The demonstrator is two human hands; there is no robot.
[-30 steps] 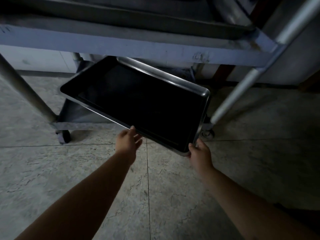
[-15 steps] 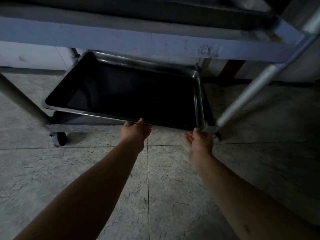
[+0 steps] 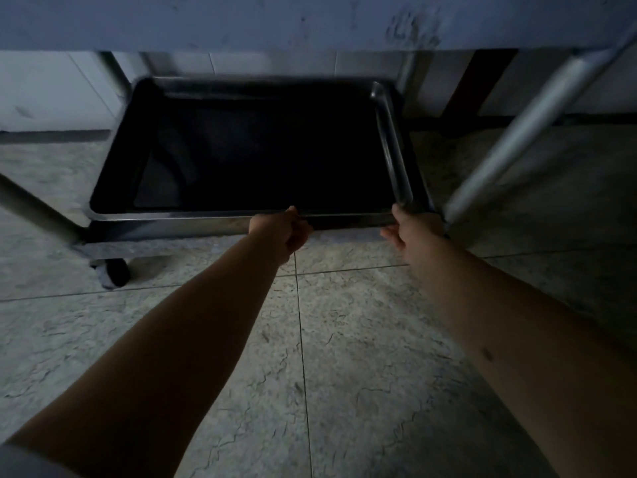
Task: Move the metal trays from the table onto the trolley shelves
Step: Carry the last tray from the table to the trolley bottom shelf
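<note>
A dark rectangular metal tray [image 3: 262, 157] lies level over the trolley's bottom shelf [image 3: 155, 232], its shiny rim showing along the right side. My left hand [image 3: 281, 231] grips the middle of the tray's near edge, fingers curled around the rim. My right hand [image 3: 412, 229] holds the near right corner, thumb on top of the rim. The scene is dim, so whether the tray rests fully on the shelf is unclear.
The trolley's upper shelf edge [image 3: 310, 22] spans the top of the view, overhanging the tray. Metal legs slant at the left [image 3: 38, 208] and right [image 3: 517, 132]. A black caster [image 3: 115, 272] sits at the near left corner. Grey stone floor tiles lie below my arms.
The tray has swung from a diagonal tilt to square with the trolley and gone further in under the upper shelf, lower onto the bottom shelf. Both hands followed its near edge.
</note>
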